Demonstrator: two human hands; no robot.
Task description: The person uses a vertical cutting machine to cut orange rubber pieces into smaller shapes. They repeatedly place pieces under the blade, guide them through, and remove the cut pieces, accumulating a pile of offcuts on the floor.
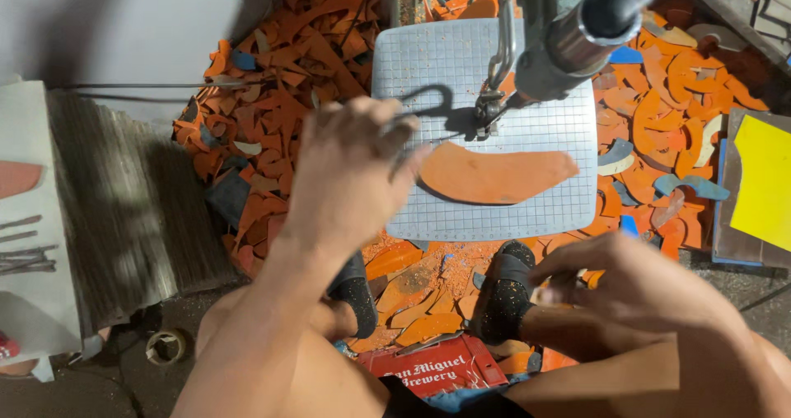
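Note:
An orange sheet piece [497, 173] with a curved edge lies on the grey gridded saw table [428, 64]. My left hand [350, 175] rests at the piece's left end, fingers spread over the table edge, touching it. The saw's blade clamp [488, 109] hangs just above the piece's upper edge, under the metal arm [577, 35]. My right hand [630, 286] hovers low by my right knee, fingers curled together; whether it pinches something small is unclear.
Orange, blue and grey offcuts [272, 97] pile around the table on both sides and under my feet in black shoes [504, 294]. A yellow sheet [762, 179] lies at right. A red crate [432, 373] sits between my legs. A tape roll [167, 345] lies at lower left.

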